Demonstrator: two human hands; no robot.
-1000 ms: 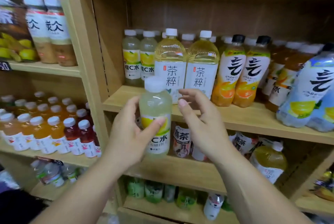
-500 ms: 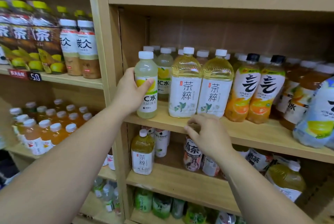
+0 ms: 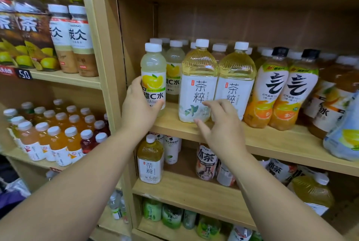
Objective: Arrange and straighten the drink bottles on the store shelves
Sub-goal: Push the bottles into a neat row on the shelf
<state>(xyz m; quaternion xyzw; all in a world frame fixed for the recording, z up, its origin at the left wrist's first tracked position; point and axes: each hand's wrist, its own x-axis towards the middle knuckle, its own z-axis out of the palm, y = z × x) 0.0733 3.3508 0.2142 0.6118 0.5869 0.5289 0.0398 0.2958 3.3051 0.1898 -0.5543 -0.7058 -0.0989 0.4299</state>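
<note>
The left hand (image 3: pixel 139 108) is clamped on a lemon drink bottle (image 3: pixel 153 77), thumb across the lower label and fingers wrapped behind it. The bottle stands upright with its label facing out, at the front left corner of the middle shelf (image 3: pixel 272 143), close to the side wall. Its base is partly hidden by the hand, so I cannot tell whether it rests fully on the board. A second lemon bottle (image 3: pixel 174 71) stands just behind it to the right.

The right hand (image 3: pixel 221 126) holds nothing. Its fingers are spread apart and lightly bent in front of a big tea bottle (image 3: pixel 198 85), with the fingertips (image 3: pixel 206 103) over the lower label; whether they touch it is unclear. That bottle stands upright at the shelf's front edge, touching another tea bottle (image 3: pixel 236 81) on its right. Next come two orange drink bottles (image 3: pixel 272 89) with black caps, side by side. At the far right a pale blue bottle (image 3: pixel 345 128) leans over.

On the shelf below, a smaller tea bottle (image 3: pixel 150 161) stands alone near the left wall. In the unit to the left, rows of small juice bottles (image 3: pixel 58 133) fill a shelf, and a price tag (image 3: pixel 24 74) sits on the edge above.
</note>
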